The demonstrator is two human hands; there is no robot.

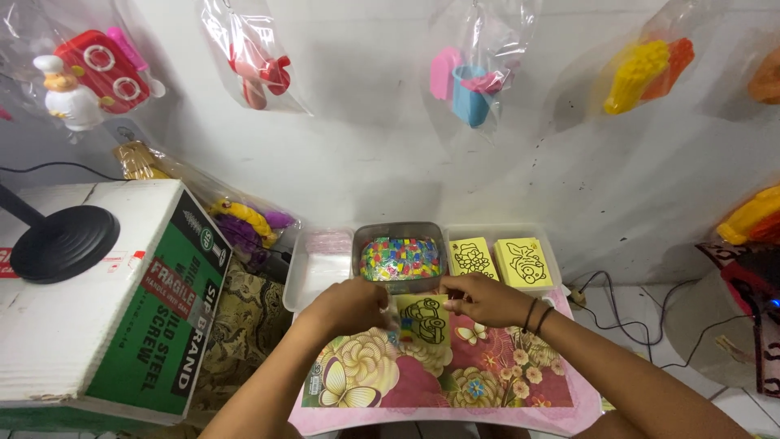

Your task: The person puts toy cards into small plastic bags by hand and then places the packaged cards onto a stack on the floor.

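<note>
Both hands meet at the far middle of a small table with a floral cover. Left hand and right hand pinch a yellow card with a black line drawing from either side; it lies flat on the cover between them. Just beyond, at the far edge, a grey tin of small multicoloured pieces nearly touches the fingers. Right of the tin, a clear tray holds two stacks of yellow line-drawing cards. Left of the tin, a clear tray of plastic bags. Off the table's left side, a cardboard box with a black round stand base on top. Bagged plastic toys hang on the white wall behind. Cables trail on the floor to the right.
</note>
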